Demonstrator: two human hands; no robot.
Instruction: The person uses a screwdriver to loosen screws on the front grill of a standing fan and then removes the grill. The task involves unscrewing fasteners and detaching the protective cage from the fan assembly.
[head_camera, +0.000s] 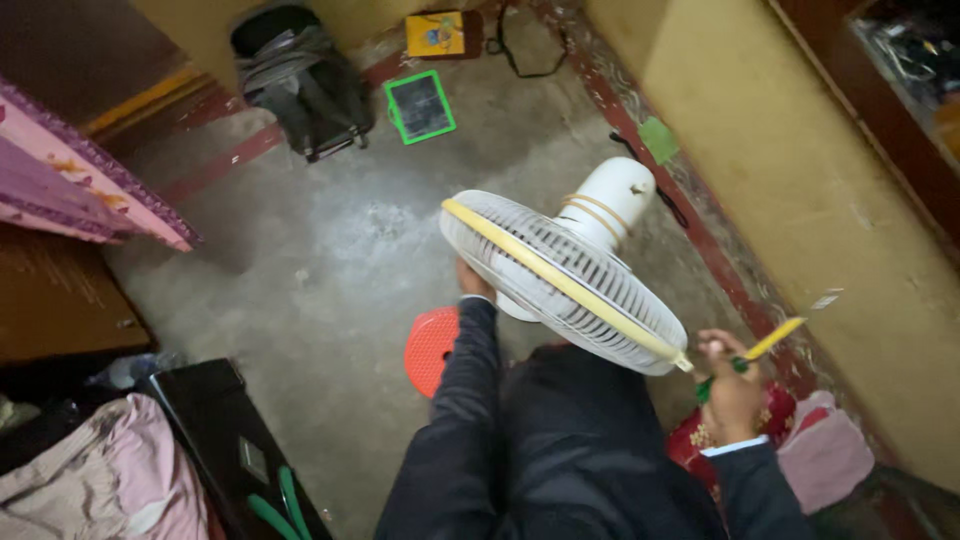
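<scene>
The fan (565, 280) lay tilted across the lap, left hand (472, 280) mostly hidden behind its grille so its grip could not be judged, right hand (732, 390) clamped on a screwdriver (772, 340) at the rim; a slip might gouge the grille.

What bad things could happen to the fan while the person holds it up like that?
The fan is off the floor, with the left hand mostly hidden behind its cage, so it might slip and drop onto the concrete floor. The right hand works a yellow-handled tool at the cage's rim; the tool could skid and poke a finger or crack the plastic.
</scene>
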